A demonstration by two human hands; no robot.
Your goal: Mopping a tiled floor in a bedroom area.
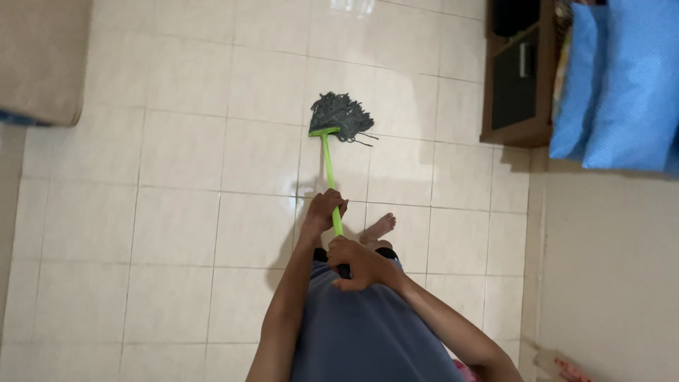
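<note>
Left hand [325, 209]: closed around the green mop handle [329, 177], fingers wrapped over it, set farther down the shaft toward the head.
Right hand [357, 263]: closed in a fist on the upper end of the same handle, held close against the body, knuckles up.
Handle: thin, bright green, slanting away from the person to the floor.
Mop head [341, 116]: dark grey strings on a green crossbar, lying on the tiled floor [177, 212] well ahead of the hands, a few strands straying to the right.
Foot [378, 228]: bare, planted on the tiles just right of the handle.
Clothing: blue-grey garment [368, 332] below the hands.
Floor: pale glossy square tiles, light reflections.
Surroundings: beige cushion [42, 56] at upper left; dark wooden cabinet [520, 78] at upper right; blue pillows [622, 78] beside it.
</note>
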